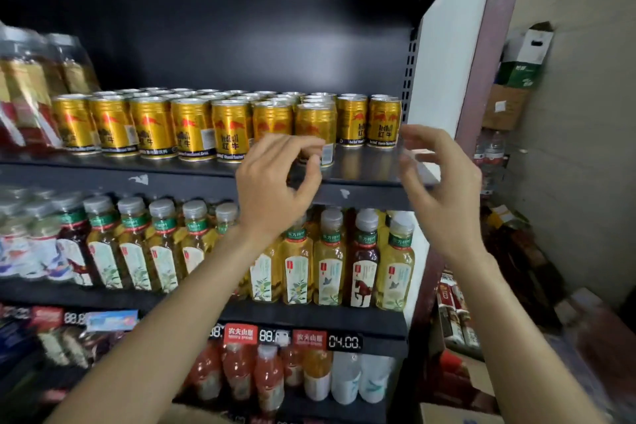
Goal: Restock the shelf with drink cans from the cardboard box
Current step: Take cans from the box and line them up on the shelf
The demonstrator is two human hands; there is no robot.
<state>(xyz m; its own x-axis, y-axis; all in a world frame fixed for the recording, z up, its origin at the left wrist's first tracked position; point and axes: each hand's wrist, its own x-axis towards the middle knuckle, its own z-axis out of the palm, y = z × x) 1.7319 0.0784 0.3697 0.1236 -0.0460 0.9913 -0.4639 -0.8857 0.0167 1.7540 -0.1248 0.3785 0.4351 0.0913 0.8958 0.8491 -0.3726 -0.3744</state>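
Cans (227, 127) nearly fill the shelf (364, 169), a gap left at 3 o'clock. Both hands empty, fingers loosely curled: left hand (275, 182), right hand (440, 182). Box unseen.

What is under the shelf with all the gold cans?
Under the gold cans and their shelf stands a row of tea bottles with grey caps. The left hand and forearm cover a few in the middle, so those cannot be seen.
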